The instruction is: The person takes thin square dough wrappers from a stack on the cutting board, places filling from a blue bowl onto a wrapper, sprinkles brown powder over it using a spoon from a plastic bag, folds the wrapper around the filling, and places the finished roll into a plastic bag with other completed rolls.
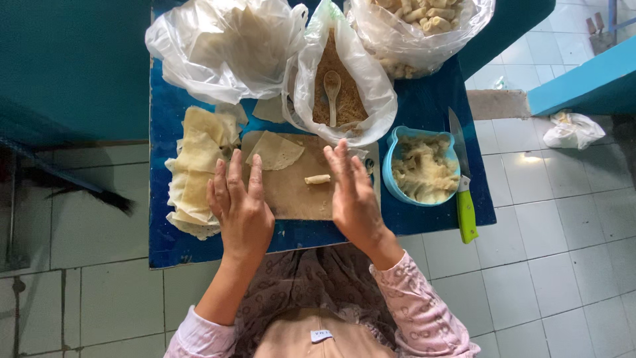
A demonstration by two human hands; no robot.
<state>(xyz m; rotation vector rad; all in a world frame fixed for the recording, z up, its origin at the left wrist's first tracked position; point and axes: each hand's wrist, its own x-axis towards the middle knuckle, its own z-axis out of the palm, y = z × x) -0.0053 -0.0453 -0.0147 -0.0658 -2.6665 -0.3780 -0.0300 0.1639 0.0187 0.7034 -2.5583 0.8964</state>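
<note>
My left hand (241,208) hovers palm-down over the left part of a brown cutting board (291,196), fingers spread, holding nothing. My right hand (353,194) is held edge-up over the board's right part, fingers straight and empty. Between them lies a small pale rolled piece of food (317,179). A thin triangular wrapper sheet (275,152) lies on the board's far side. Left of the board sits a stack of pale wrapper sheets (194,174).
A blue bowl (395,143) of pale mashed filling stands right of the board, and a green-handled knife (464,180) lies beyond it. At the back are plastic bags: one with wrappers (225,46), one with brown crumbs and a wooden spoon (332,93), one with finished rolls (419,23). The blue table (424,106) stands on a tiled floor.
</note>
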